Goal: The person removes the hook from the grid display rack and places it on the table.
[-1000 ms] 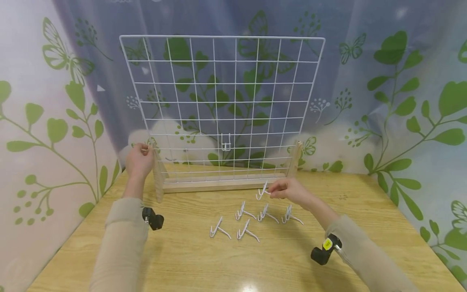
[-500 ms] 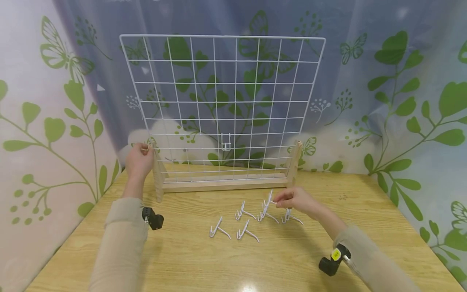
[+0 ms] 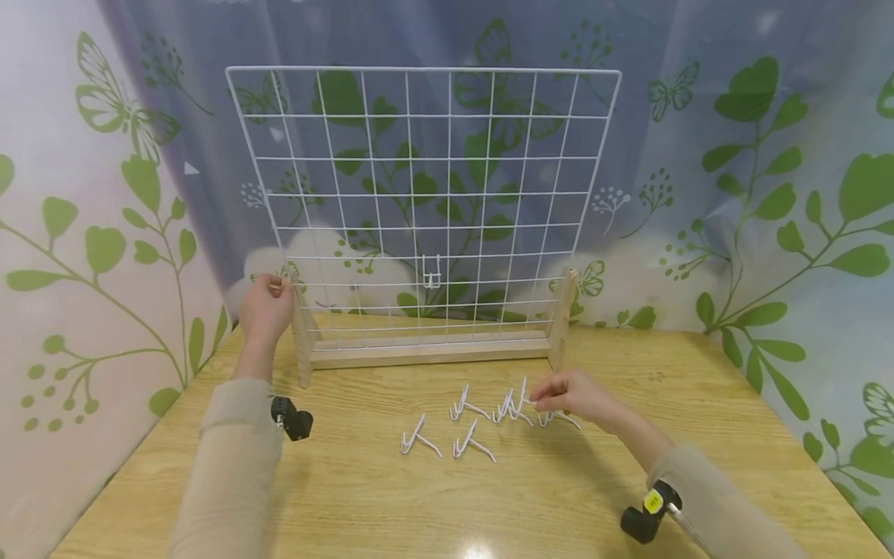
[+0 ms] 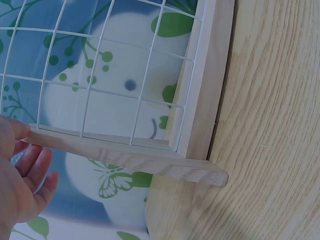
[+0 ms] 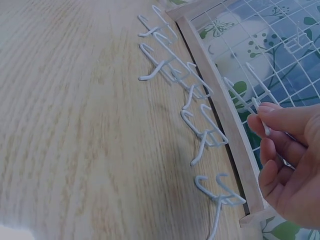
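Note:
My right hand (image 3: 574,397) pinches the stem of a white wire hook (image 3: 518,402) between thumb and fingertips, holding it above the table. Just beneath it, several like hooks lie on the wood, among them a front one (image 3: 473,442) and a right-hand one (image 3: 559,419) partly covered by my fingers. My left hand (image 3: 267,307) pinches the top of the left post (image 4: 105,154) of a wooden stand; the left wrist view shows its other fingers loosely bent below. The stand carries an upright white wire grid (image 3: 424,70). One hook (image 3: 431,273) hangs low near the grid's middle.
The stand's wooden base bar (image 3: 433,357) crosses the table behind the loose hooks. A patterned curtain (image 3: 670,256) closes off the back and sides. Bare tabletop (image 3: 349,505) spreads in front of the hooks.
My right hand has come down and nearer, slightly rightward, carrying the pinched hook from beside the stand's base to over the loose hooks. My left hand has stayed on the post.

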A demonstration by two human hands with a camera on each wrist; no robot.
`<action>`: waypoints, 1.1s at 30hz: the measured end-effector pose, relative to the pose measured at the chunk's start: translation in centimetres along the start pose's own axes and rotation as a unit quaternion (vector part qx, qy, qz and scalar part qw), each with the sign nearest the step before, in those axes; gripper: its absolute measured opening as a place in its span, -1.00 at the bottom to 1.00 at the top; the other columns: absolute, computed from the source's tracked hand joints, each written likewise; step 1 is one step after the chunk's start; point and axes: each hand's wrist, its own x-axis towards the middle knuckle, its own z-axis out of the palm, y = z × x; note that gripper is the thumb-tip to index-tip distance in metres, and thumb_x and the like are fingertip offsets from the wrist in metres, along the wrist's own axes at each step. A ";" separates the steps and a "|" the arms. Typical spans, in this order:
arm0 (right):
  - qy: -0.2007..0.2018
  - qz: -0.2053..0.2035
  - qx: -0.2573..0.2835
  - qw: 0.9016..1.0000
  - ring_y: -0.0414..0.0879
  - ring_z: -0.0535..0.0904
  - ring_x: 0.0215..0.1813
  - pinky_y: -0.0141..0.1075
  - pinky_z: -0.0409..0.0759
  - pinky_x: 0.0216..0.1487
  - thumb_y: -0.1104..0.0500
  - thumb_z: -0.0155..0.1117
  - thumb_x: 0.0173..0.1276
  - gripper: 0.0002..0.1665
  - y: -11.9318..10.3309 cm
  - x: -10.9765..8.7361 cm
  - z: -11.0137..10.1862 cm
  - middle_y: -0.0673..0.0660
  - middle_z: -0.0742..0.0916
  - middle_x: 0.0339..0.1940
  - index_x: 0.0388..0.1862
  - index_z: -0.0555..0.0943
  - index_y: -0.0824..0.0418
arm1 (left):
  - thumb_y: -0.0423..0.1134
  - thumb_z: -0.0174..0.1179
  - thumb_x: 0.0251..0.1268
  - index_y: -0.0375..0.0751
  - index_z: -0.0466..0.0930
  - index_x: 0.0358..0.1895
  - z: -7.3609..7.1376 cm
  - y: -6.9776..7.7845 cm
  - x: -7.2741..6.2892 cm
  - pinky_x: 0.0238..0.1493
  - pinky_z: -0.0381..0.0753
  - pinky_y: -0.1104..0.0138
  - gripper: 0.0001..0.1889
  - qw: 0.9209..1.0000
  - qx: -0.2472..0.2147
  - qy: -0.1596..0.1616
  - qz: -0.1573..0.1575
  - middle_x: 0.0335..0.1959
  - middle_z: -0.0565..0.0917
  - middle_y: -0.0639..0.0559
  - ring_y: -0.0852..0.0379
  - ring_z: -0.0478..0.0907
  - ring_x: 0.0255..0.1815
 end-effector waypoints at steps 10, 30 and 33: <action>-0.016 0.014 0.016 1.000 -0.23 0.36 -0.49 -0.43 0.34 -0.51 0.26 0.27 0.22 -0.78 0.9 -0.7 0.7 0.15 0.68 -0.25 -0.19 0.63 0.38 | -0.10 -0.11 0.38 -0.33 0.38 0.11 -0.1 0.1 -0.1 -0.01 0.36 0.04 -0.59 1.000 0.000 -0.008 -0.002 -0.03 0.52 -0.28 -0.21 0.43 -0.02; -0.036 0.022 0.039 0.998 -0.25 0.34 -0.57 -0.43 0.35 -0.52 0.33 0.27 0.17 -0.83 2.1 -1.0 3.1 0.07 0.65 -0.43 -0.26 0.64 0.40 | -0.13 -0.09 0.36 -0.34 0.38 0.10 -0.2 0.3 -0.1 0.01 0.34 0.03 -0.61 1.000 0.000 -0.004 0.006 -0.04 0.52 -0.30 -0.23 0.42 -0.02; -0.034 0.021 0.040 0.998 -0.23 0.36 -0.56 -0.42 0.37 -0.52 0.34 0.27 0.15 -0.84 2.3 -0.9 3.5 0.08 0.65 -0.45 -0.28 0.64 0.41 | -0.12 -0.09 0.37 -0.35 0.38 0.10 -0.2 0.3 -0.1 0.01 0.34 0.02 -0.61 1.000 0.003 -0.005 0.008 -0.04 0.51 -0.31 -0.24 0.42 -0.02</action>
